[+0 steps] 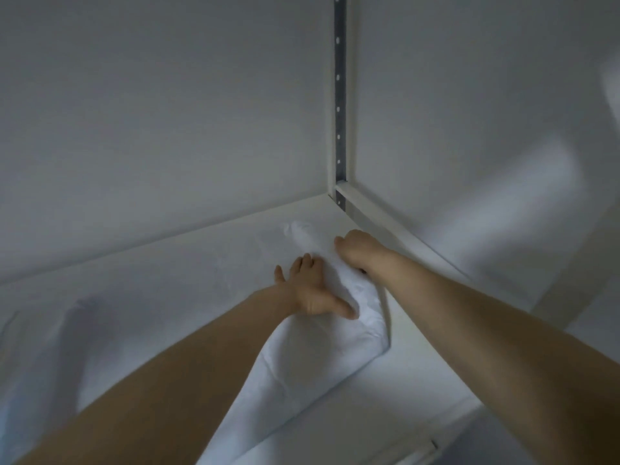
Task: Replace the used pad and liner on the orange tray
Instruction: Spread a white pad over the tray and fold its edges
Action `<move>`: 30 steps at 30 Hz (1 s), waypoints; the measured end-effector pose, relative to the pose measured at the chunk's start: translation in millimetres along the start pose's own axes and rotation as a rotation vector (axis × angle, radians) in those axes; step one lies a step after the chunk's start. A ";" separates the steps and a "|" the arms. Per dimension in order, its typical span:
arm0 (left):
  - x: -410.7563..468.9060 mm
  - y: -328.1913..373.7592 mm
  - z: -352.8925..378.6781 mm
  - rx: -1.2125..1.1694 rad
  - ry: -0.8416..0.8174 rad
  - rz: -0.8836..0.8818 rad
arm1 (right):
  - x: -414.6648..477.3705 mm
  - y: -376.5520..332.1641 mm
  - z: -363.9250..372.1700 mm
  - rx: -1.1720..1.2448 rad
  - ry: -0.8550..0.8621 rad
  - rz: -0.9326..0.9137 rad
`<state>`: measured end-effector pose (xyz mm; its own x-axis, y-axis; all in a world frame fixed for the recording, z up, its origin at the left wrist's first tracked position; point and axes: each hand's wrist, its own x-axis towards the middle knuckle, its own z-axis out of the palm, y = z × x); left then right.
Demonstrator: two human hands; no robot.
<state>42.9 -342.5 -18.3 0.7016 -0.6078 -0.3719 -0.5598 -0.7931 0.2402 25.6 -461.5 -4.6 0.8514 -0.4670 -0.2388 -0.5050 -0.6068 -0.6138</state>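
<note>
— Where's our pad?
— Bunched on the shelf, our left hand spread upon it.
— Our right hand?
— Curled at its far end, fingers hidden; we cannot tell its hold.

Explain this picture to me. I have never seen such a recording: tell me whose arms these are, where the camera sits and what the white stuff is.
There is no machine here. The camera is worn on a person's head and looks down along their two bare arms, so you see what they see. They reach into the corner of a white shelf with a perforated metal strip running up its back corner. A folded white bundle lies on it. The left hand rests open on the bundle, thumb pressing it. The right hand has its fingers curled at the bundle's far end; a firm grip cannot be confirmed. No orange tray is in view.
</note>
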 end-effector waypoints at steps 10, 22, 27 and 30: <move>-6.6 12.6 16.7 0.114 0.034 -0.003 | -28.1 13.0 20.6 -0.040 0.006 0.035; -64.8 -21.9 11.3 -0.059 0.257 -0.233 | -59.9 -19.7 44.8 -0.527 0.220 -0.330; -121.6 -75.0 13.2 -0.103 0.413 -0.490 | -85.1 -74.6 90.5 -0.575 0.073 -0.631; -156.1 -108.9 12.8 -0.114 0.449 -0.640 | -100.2 -109.9 120.5 -0.591 -0.043 -0.758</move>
<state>-11.4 -160.7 2.1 0.9965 0.0298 -0.0775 0.0450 -0.9785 0.2014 12.8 -270.5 -3.9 0.9795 0.1993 0.0307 0.2016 -0.9693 -0.1407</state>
